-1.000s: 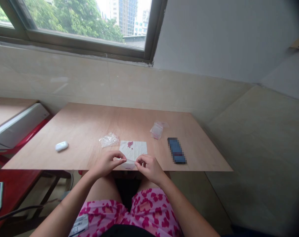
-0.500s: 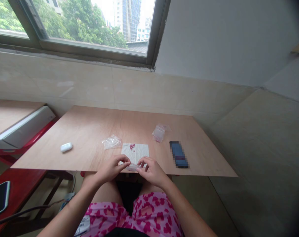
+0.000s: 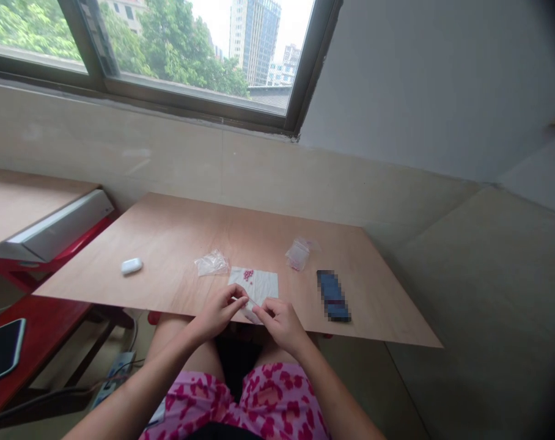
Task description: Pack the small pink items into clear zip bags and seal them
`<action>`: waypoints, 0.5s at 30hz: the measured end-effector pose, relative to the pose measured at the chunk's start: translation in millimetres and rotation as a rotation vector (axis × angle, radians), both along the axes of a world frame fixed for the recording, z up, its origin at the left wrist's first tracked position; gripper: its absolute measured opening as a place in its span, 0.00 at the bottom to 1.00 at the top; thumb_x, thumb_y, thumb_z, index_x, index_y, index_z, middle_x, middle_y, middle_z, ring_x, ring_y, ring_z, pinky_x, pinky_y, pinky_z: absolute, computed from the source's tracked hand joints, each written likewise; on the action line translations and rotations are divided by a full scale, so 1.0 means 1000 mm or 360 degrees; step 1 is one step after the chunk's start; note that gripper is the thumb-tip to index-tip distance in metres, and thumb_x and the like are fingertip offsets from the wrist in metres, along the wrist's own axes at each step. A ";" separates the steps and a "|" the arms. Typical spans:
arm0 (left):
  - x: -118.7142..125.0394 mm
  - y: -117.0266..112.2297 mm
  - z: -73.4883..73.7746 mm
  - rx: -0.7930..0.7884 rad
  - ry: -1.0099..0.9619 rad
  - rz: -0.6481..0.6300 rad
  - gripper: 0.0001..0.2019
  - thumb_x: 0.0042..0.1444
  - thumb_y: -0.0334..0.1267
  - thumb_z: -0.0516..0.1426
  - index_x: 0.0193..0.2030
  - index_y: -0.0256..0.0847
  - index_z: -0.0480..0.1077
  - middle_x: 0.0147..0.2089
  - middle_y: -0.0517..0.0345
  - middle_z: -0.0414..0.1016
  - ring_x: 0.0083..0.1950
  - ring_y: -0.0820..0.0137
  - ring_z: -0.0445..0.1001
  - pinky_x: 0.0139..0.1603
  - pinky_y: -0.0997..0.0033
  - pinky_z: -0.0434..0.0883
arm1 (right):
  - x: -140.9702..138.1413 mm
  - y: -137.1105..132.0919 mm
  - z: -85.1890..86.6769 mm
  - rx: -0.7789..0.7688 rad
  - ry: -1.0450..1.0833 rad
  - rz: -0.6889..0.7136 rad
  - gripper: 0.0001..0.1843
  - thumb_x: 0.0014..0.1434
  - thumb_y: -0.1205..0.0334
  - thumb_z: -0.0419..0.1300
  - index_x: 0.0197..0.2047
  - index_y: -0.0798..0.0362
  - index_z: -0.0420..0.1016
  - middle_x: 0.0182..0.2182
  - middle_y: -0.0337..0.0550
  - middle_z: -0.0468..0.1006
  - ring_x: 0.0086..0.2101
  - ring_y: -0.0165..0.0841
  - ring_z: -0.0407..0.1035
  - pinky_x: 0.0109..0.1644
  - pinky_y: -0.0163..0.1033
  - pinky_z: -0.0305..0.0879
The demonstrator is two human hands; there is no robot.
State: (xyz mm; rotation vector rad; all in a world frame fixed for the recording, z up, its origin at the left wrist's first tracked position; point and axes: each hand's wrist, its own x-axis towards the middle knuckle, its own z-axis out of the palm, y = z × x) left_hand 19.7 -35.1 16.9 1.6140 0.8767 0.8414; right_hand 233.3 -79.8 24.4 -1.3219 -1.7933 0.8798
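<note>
Near the table's front edge, a small clear plastic bag [image 3: 252, 313] is stretched between both hands. My left hand [image 3: 225, 310] pinches one end of its top edge between thumb and fingers. At the other end, my right hand [image 3: 283, 321] grips it with thumb and bent fingers. Whether anything lies inside the bag is too small to tell. Just beyond the hands is a white sheet [image 3: 267, 282], partly covered by them. A cluster of small pink-red beads [image 3: 249, 275] rests on its far left part.
Left of the sheet lies a crumpled clear plastic bag [image 3: 212, 263]; farther left is a white rounded case [image 3: 131, 266]. Several small clear bags [image 3: 298, 253] lie right of it, near a blurred dark phone [image 3: 333, 296]. Another phone [image 3: 3, 349] rests on the red bench [image 3: 43, 333].
The camera view has shifted and tilted slightly. My hands keep hold of the small bag, whose top edge now slants more steeply; the fingers of my right hand are curled closer together.
</note>
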 end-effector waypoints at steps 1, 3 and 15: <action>0.001 -0.001 -0.001 -0.0057 -0.0030 0.0002 0.13 0.69 0.49 0.56 0.40 0.40 0.70 0.36 0.57 0.73 0.38 0.67 0.75 0.39 0.68 0.72 | 0.001 0.001 -0.003 -0.0044 0.0034 -0.0007 0.27 0.69 0.48 0.60 0.22 0.52 0.63 0.20 0.34 0.66 0.24 0.28 0.60 0.30 0.35 0.52; 0.004 -0.003 -0.005 -0.0129 -0.0036 0.0020 0.13 0.69 0.50 0.56 0.42 0.41 0.68 0.32 0.61 0.69 0.31 0.70 0.72 0.32 0.71 0.70 | 0.001 0.004 -0.011 -0.0163 0.0144 -0.0036 0.30 0.68 0.43 0.60 0.20 0.52 0.63 0.18 0.34 0.65 0.23 0.28 0.60 0.29 0.35 0.53; 0.007 -0.001 -0.010 -0.0065 -0.0157 0.0363 0.14 0.69 0.53 0.54 0.45 0.43 0.65 0.33 0.63 0.67 0.25 0.73 0.68 0.24 0.74 0.68 | -0.035 0.001 -0.022 -0.0646 0.1104 -0.0080 0.22 0.54 0.44 0.72 0.34 0.50 0.67 0.29 0.39 0.79 0.29 0.34 0.75 0.38 0.40 0.74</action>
